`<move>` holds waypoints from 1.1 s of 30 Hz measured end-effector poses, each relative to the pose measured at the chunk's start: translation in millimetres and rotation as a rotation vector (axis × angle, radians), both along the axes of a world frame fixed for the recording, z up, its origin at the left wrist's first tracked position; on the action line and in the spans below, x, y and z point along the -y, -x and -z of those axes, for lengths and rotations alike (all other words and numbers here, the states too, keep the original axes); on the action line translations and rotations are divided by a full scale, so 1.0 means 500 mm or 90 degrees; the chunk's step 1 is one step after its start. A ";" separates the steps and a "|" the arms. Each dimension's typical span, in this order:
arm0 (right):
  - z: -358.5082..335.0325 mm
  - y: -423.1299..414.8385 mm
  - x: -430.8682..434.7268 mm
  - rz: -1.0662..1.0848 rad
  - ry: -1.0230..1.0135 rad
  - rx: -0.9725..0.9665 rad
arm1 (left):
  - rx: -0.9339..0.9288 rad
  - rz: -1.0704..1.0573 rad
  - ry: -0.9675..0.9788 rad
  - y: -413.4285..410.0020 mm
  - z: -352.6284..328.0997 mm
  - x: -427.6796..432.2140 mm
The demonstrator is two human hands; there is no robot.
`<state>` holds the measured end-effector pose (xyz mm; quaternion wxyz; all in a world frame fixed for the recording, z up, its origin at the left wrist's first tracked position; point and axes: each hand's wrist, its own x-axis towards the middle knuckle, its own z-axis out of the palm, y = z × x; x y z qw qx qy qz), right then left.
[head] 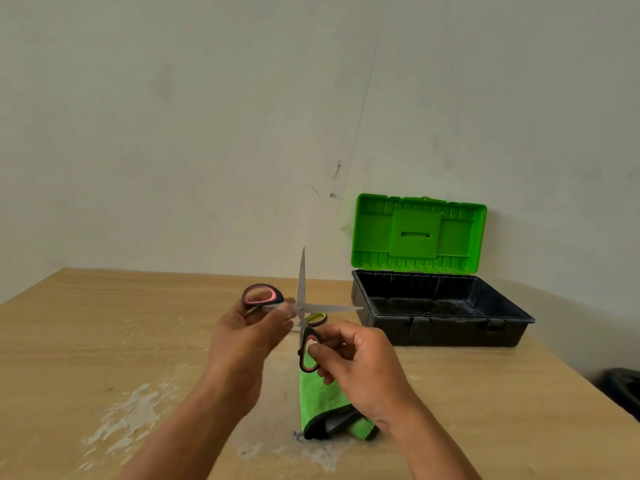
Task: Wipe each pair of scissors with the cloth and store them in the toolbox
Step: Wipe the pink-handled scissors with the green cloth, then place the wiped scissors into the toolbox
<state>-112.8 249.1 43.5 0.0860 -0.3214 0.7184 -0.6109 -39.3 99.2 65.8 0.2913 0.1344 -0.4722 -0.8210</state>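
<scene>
Pink-and-black scissors (300, 308) are being held above the tabletop (104, 341), spread wide into a cross. One blade is pointing straight up and the other is pointing right, toward the toolbox (440, 327). The left hand (249, 334) is curling its fingers and thumb around the upper handle loop. The right hand (353, 362) is pinching the lower loop, with the thumb pressing on its rim.

Neither hand is holding the green cloth (322, 396), which is lying folded on the tabletop directly beneath the right hand, so wiping does not appear to be under way yet. A yellow-green pair (316, 318) is lying on the tabletop behind the raised scissors, mostly hidden by them. The toolbox is sitting at the back right against the wall, with its green lid (415, 233) standing open. Its black tray is looking empty as far as can be seen. By that reading, nothing is stored yet, and both pairs are waiting to be wiped and put away.

Bare blade tips are the main hazard, with the sideways one reaching close to the near left corner of the toolbox. Wide open wood is stretching away to the left. On the right, the tabletop edge is running near the toolbox, with a dark object (623, 389) just beyond it.
</scene>
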 end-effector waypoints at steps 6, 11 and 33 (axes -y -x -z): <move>-0.004 0.045 -0.045 0.028 0.017 0.024 | 0.035 -0.016 0.069 0.023 0.001 0.041; -0.008 0.082 -0.055 0.066 0.039 0.028 | 0.096 -0.010 0.193 0.059 0.021 0.003; -0.077 0.269 -0.094 0.201 -0.215 -0.526 | 0.162 -0.017 0.210 0.219 0.011 -0.021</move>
